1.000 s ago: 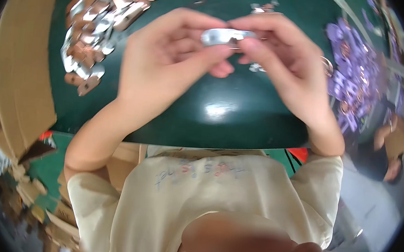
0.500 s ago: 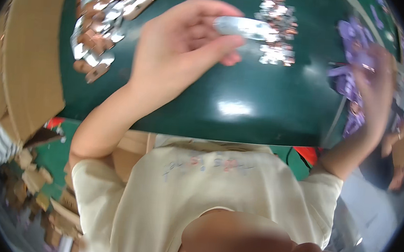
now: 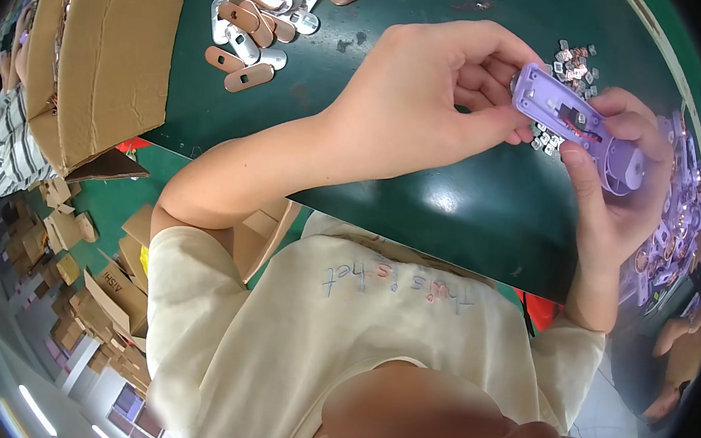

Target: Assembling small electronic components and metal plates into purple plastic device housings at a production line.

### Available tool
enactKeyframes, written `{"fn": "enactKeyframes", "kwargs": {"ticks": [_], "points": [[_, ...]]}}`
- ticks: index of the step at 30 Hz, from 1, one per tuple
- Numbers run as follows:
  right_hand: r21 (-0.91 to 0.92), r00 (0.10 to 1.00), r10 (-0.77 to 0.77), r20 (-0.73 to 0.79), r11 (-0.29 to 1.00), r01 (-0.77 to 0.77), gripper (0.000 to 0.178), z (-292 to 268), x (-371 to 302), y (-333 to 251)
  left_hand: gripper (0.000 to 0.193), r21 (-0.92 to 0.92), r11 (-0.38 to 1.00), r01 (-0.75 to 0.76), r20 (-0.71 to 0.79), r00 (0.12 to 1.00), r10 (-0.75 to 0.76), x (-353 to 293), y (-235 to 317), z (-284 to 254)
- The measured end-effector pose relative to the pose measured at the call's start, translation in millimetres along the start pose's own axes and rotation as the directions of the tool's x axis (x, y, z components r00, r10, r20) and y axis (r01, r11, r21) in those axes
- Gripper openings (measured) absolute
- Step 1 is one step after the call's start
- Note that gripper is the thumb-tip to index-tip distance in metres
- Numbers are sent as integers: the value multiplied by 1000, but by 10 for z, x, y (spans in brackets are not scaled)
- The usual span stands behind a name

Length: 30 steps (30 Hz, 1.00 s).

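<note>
A long purple plastic housing [image 3: 561, 112] with a round end is held up over the table, its hollow inner side with red and black wires facing up. My right hand [image 3: 625, 172] grips it near the round end between thumb and fingers. At its narrow end, my left hand [image 3: 461, 103] is closed, with the thumb below and the forefinger along the upper edge. A glint of silver shows beside that end; whether the oval metal plate lies under the housing is hidden. Small clear and coppery pieces [image 3: 576, 68] lie on the table just behind and below the housing.
Oval silver and copper-coloured plates [image 3: 258, 32] lie piled at the far left of the green table [image 3: 419, 200]. A large cardboard box [image 3: 120, 40] stands on the left. More purple parts [image 3: 675, 222] are heaped at the right, near another person's arm [image 3: 677, 348].
My right hand has come in from the purple heap with a housing. My left hand, which held a silver oval plate, has moved right and meets it. The whole view has tilted.
</note>
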State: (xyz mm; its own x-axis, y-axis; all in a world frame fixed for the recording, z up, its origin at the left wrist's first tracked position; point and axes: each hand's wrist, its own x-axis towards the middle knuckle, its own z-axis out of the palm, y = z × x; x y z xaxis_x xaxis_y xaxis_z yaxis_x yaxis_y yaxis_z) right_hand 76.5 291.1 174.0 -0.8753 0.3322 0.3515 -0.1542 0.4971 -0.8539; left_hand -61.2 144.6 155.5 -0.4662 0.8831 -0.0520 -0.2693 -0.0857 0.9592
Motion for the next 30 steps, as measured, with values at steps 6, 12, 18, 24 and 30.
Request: {"fn": "enactKeyframes", "kwargs": {"ticks": [6,12,18,24,30], "points": [[-106,999,10,31,994,-6,36,13,30,13,26,42,999,-3,4,1000,3,-7,-9,-14],[-86,996,67,62,994,-61,37,-41,39,33,22,10,1000,-12,-15,1000,13,-1,-28,20],[74,952,298,65,950,-303,36,57,17,-18,15,77,997,2,-80,997,4,-4,-100,-1],[-8,928,372,-13,928,-372,34,146,-24,-30,11,213,966,-143,-208,960,188,20,-250,42],[-35,984,174,-43,984,-176,31,177,3,71,12,491,794,-358,-107,880,463,53,-217,-41]]}}
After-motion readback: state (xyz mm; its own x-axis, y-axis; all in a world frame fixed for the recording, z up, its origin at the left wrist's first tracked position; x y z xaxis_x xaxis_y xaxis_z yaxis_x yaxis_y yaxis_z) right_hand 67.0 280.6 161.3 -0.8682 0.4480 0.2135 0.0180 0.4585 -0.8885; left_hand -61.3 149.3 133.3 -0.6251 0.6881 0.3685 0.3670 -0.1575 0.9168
